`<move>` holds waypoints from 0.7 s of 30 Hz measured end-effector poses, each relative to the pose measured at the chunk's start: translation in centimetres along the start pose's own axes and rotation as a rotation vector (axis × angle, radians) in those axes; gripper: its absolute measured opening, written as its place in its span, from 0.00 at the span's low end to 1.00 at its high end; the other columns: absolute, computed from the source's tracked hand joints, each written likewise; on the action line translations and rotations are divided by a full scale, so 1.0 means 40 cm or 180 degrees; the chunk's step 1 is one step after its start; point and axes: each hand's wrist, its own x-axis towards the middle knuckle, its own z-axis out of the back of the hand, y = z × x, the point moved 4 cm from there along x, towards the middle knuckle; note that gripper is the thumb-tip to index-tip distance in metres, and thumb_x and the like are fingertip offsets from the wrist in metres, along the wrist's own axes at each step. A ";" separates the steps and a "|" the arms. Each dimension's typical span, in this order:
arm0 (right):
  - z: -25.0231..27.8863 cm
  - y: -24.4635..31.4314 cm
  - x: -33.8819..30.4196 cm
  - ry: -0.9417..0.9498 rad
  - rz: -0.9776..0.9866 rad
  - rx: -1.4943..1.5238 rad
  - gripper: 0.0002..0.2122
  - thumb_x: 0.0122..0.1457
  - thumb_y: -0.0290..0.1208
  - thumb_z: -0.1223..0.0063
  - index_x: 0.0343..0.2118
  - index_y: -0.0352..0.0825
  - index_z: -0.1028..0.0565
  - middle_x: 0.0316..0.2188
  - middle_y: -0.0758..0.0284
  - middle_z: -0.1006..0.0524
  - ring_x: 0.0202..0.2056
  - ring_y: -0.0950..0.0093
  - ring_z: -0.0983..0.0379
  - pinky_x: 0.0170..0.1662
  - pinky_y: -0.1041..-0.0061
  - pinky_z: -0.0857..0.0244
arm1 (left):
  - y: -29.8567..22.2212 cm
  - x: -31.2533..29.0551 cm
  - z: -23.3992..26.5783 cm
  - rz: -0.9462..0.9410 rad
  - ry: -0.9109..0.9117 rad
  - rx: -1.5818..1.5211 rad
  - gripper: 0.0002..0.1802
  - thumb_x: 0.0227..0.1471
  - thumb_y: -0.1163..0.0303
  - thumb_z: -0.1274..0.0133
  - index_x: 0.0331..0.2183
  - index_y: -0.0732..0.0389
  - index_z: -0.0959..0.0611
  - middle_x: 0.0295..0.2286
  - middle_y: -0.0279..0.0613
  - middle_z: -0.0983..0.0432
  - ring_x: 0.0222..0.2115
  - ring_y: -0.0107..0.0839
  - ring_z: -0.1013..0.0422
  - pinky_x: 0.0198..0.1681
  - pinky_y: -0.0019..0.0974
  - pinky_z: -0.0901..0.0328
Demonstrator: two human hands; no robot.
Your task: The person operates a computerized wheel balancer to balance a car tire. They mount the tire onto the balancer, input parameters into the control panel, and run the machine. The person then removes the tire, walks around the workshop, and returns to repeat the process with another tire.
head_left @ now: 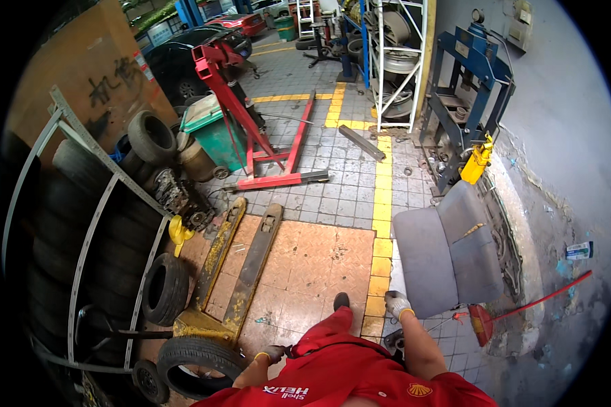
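Note:
My left hand [274, 353], in a grey work glove with a yellow cuff, hangs low beside my red overalls. Its fingers are too small and partly hidden to make out. Also gloved, my right hand [398, 304] is out to the right with its fingers curled in; whatever they may hold is hidden. Just beyond it is a grey bench seat [424, 261] with a folded-up backrest against the wall. A worn yellow pallet jack [234, 281] lies on the tiles at my left, close to a loose tyre [200, 366].
Stacked tyres fill a metal rack [91, 264] at the left. Ahead stand a red engine hoist [232, 102] and a green bin [217, 132]. A blue shop press [465, 88] is by the right wall, with a red-handled broom [482, 325] nearer me. A metal bar [362, 142] lies on the floor.

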 end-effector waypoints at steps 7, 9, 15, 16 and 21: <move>0.120 -0.479 -0.010 0.1635 -0.0243 -0.3359 0.14 0.58 0.46 0.36 0.43 0.48 0.13 0.48 0.66 0.14 0.50 0.61 0.17 0.52 0.62 0.23 | -0.344 0.406 0.690 0.0303 -0.0693 -0.0244 0.29 0.65 0.51 0.51 0.54 0.64 0.17 0.46 0.47 0.15 0.41 0.37 0.21 0.50 0.42 0.29; 0.163 -0.579 -0.030 0.1999 -0.0295 -0.3385 0.15 0.61 0.48 0.33 0.44 0.44 0.12 0.47 0.66 0.14 0.48 0.69 0.16 0.47 0.64 0.22 | -0.577 0.487 0.876 0.0076 -0.0785 -0.0654 0.30 0.66 0.50 0.51 0.55 0.65 0.18 0.47 0.46 0.15 0.43 0.36 0.21 0.52 0.39 0.29; 0.248 -0.374 0.275 0.1974 -0.0882 -0.2621 0.14 0.63 0.48 0.43 0.45 0.50 0.14 0.50 0.65 0.15 0.52 0.65 0.19 0.50 0.60 0.24 | -0.882 0.728 1.215 -0.0134 -0.1161 -0.1135 0.30 0.68 0.51 0.51 0.58 0.66 0.19 0.49 0.46 0.16 0.47 0.36 0.22 0.55 0.39 0.30; 0.268 -0.318 0.374 0.1908 -0.0773 -0.2632 0.13 0.63 0.47 0.42 0.45 0.49 0.14 0.50 0.65 0.15 0.51 0.65 0.18 0.49 0.60 0.23 | -0.879 0.767 1.231 -0.0108 -0.1131 -0.0915 0.30 0.68 0.50 0.51 0.57 0.65 0.18 0.49 0.46 0.16 0.47 0.35 0.22 0.55 0.39 0.31; 0.440 -0.039 1.051 0.1338 -0.0160 -0.2922 0.10 0.64 0.41 0.41 0.43 0.45 0.14 0.47 0.65 0.14 0.46 0.68 0.16 0.43 0.59 0.21 | -0.887 0.867 1.214 0.0073 -0.0489 -0.0580 0.29 0.62 0.45 0.51 0.46 0.60 0.12 0.41 0.43 0.14 0.38 0.34 0.23 0.47 0.40 0.30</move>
